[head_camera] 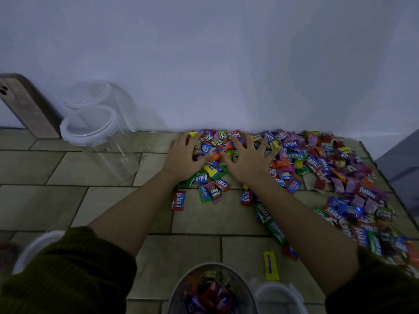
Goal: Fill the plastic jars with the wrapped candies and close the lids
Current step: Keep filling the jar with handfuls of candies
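Observation:
A heap of wrapped candies (317, 164) in many colours lies along the wall and down the right side of the tiled surface. My left hand (184, 155) and my right hand (248, 158) lie palm down on the heap's left end, fingers spread, with candies between and under them. At the bottom centre an open plastic jar (212, 288) holds several candies. Its loose lid (277, 298) lies just to the right. Two clear empty jars with lids on stand at the back left, the nearer jar (99, 141) in front of the farther jar (97, 94).
A phone (25, 105) leans against the wall at far left. A white rim of another container (34, 250) shows at lower left, partly behind my sleeve. A yellow candy (271, 266) lies alone near the open jar. The surface's edge runs down the right side.

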